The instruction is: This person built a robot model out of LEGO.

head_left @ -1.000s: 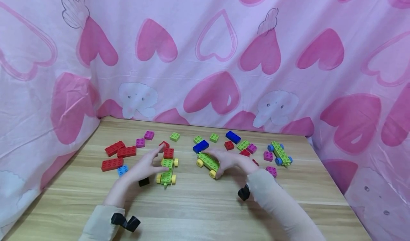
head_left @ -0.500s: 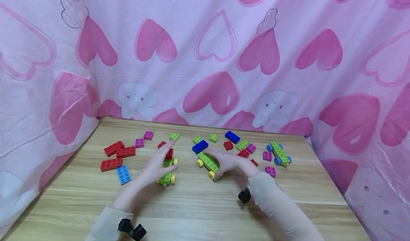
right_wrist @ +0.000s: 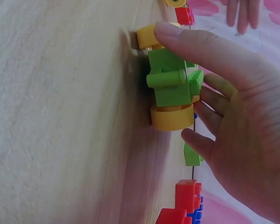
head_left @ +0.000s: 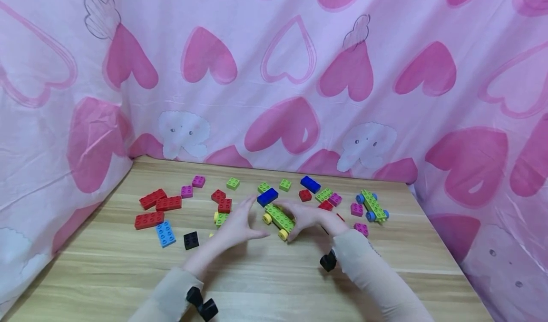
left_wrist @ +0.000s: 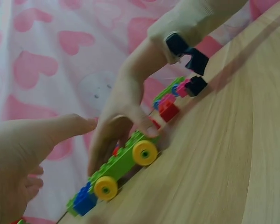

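Note:
In the head view my right hand (head_left: 305, 216) grips a green toy car base (head_left: 279, 218) with yellow wheels by its sides, on the table. The right wrist view has my thumb at one yellow wheel (right_wrist: 171, 117) end of the base and the other fingers round its far side. My left hand (head_left: 237, 228) is just left of this base, thumb and fingers spread apart, holding nothing. The left wrist view shows a gap between my left hand (left_wrist: 18, 149) and the base. A second green car base (head_left: 221, 219), partly hidden behind my left hand, has a red brick (head_left: 224, 205) at its far end.
Red bricks (head_left: 150, 219), a light blue brick (head_left: 165, 234) and a black brick (head_left: 191, 240) lie at left. A dark blue brick (head_left: 267, 197) sits just beyond the gripped base. At right stands a green car base with blue wheels (head_left: 373, 206) near magenta bricks (head_left: 357, 209).
My left hand has moved right, from over the second car base to beside the one in my right hand. The right hand stays nearly still.

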### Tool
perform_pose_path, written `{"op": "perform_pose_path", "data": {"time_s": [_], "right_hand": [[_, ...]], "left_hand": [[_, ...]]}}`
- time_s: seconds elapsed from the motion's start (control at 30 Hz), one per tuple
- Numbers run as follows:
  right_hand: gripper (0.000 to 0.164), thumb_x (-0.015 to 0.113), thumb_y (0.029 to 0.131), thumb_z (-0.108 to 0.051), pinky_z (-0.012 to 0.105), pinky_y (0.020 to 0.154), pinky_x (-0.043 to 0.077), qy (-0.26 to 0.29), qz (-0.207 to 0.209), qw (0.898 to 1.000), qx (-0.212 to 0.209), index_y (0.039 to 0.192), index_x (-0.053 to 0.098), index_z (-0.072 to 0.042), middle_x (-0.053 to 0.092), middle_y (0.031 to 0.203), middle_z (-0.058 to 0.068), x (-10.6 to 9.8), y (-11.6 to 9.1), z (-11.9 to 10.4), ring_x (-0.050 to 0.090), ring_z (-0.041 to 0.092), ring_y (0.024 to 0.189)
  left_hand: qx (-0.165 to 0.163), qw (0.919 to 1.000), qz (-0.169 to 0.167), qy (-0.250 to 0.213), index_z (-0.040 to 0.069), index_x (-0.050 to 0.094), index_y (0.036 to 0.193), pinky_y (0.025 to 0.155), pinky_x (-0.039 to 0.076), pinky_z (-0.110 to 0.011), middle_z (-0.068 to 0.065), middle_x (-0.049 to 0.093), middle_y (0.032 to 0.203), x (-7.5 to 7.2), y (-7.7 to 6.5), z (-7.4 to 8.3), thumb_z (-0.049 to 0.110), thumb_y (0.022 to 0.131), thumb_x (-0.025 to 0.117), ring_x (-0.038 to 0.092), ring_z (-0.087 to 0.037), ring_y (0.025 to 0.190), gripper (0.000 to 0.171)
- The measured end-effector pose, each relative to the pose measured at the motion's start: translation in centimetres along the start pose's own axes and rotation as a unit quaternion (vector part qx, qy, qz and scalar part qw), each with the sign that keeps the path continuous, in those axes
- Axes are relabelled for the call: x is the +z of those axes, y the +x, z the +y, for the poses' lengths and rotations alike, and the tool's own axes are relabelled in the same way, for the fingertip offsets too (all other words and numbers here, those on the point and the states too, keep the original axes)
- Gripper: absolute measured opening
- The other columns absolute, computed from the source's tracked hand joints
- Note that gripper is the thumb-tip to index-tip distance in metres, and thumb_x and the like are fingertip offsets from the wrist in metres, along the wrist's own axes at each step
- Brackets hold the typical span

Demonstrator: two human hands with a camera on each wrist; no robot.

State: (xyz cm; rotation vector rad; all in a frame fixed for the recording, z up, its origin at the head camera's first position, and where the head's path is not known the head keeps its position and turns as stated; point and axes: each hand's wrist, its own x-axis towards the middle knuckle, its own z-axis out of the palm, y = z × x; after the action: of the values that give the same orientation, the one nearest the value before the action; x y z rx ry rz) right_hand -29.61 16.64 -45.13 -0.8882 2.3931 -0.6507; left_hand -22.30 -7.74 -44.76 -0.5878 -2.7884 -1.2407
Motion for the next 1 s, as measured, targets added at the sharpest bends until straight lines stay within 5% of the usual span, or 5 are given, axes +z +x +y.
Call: {"op": "perform_pose_path", "data": {"time_s": [0.5,1.0], "right_hand": [[0.105,0.086,0.071,-0.014,0.053,0.118,0.026,0.010,-0.029,0.999,-0.027,0.155,0.024,-0.014,0.031,0.158,0.005,-0.4,0.0,0.2,0.032,0.024,0.143],[0.101,0.083,0.071,-0.006,0.055,0.119,0.023,0.044,-0.029,0.998,-0.024,0.154,0.027,-0.012,0.028,0.160,0.007,-0.7,-0.3,0.2,0.024,0.028,0.148]], "left_hand": [[-0.063,0.9967,-0.049,-0.009,-0.007,0.033,0.147,0.109,0.042,-0.051,-0.025,0.044,0.146,4.0,2.2,0.4,0.046,0.066,0.089,0.045,-0.039,0.133,0.111],[-0.092,0.9948,-0.045,0.004,-0.007,0.031,0.148,0.110,0.040,-0.052,-0.027,0.041,0.147,5.4,2.3,0.3,0.043,0.065,0.090,0.042,-0.042,0.134,0.113]]}}
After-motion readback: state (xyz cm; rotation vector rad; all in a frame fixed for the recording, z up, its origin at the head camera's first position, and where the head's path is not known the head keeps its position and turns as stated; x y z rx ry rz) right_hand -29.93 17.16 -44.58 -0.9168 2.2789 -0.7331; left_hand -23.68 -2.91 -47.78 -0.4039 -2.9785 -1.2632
